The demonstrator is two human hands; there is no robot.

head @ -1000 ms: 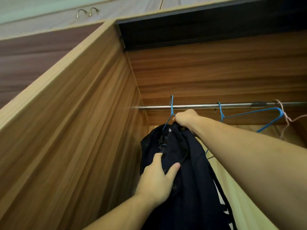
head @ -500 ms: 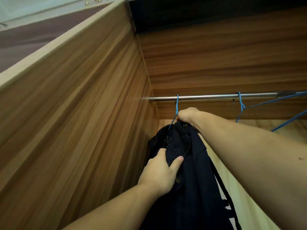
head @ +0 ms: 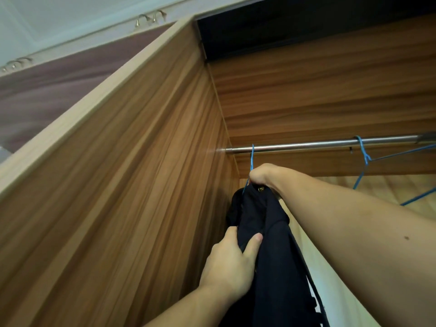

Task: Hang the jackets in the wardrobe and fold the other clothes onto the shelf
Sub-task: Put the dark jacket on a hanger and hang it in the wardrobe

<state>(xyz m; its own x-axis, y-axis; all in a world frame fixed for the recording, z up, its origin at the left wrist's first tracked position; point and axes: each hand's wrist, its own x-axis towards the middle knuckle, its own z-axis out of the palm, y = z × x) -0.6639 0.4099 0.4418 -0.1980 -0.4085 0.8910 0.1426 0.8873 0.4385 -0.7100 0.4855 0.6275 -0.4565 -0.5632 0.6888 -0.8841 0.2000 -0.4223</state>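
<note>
- Your R hand (head: 260, 175) sits just under the rail (head: 306, 146), fingers curled round the neck of the blue hanger (head: 252, 159) and the jacket (head: 266, 232) collar; the hook rises from that hand toward 12 o'clock and already loops over the rail
- The jacket hangs from your R hand toward 6 o'clock, long axis near vertical, collar end up, body running out of the bottom edge
- Your L hand (head: 232, 260) is below, approx. 7 o'clock from the R, thumb and fingers pinching a fold of the dark cloth; R is the nearer hand to the rail
- Rail's long axis runs 9 to 3 o'clock, so the hanger can slide along it
- Jacket sits tight to the wardrobe side wall (head: 141, 185) at 9 o'clock, little room that way
- An empty blue hanger (head: 364, 159) hangs at 3 o'clock, well apart
- Judgement: hook looks seated, so next is prob. letting go, R first
</note>
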